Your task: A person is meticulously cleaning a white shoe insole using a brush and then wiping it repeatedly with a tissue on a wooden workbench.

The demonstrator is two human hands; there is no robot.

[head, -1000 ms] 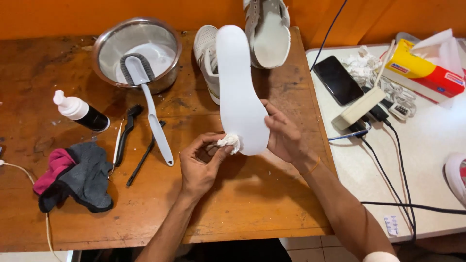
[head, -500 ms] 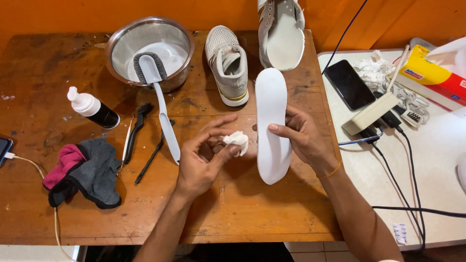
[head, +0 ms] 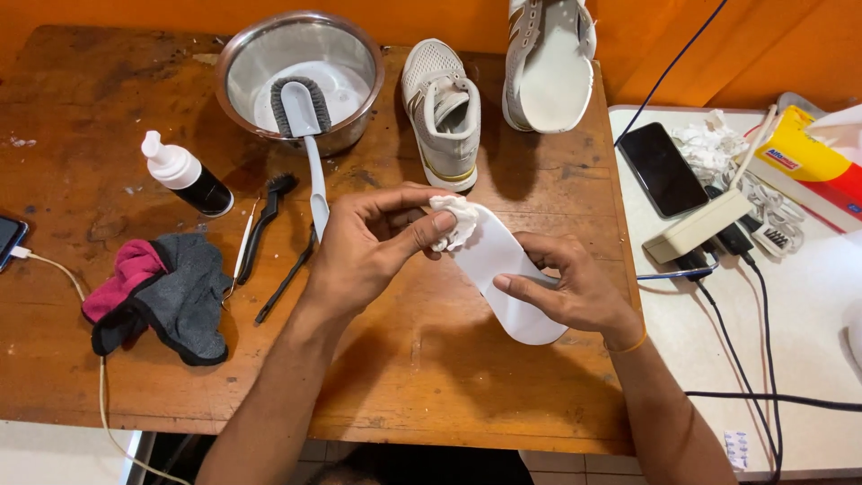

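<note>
My left hand (head: 364, 247) pinches a crumpled white tissue wad (head: 453, 220) and presses it on the upper end of a white shoe insole (head: 498, 269). My right hand (head: 566, 287) grips the insole around its middle, just above the wooden table (head: 431, 359). Behind them a grey-white sneaker (head: 444, 108) stands upright. A second sneaker (head: 549, 58) lies at the back with its white sole facing up.
A steel bowl (head: 301, 67) holds soapy water and a long-handled grey brush (head: 310, 144). A white-capped black bottle (head: 187, 175), small black brushes (head: 265, 220) and a pink-grey cloth (head: 157, 292) lie to the left. On the white side table: phone (head: 663, 169), power strip (head: 700, 224), cables, tissue box (head: 804, 162).
The insole has been tilted from upright to slanting down toward the right. My left hand with the tissue has moved up to the insole's top end.
</note>
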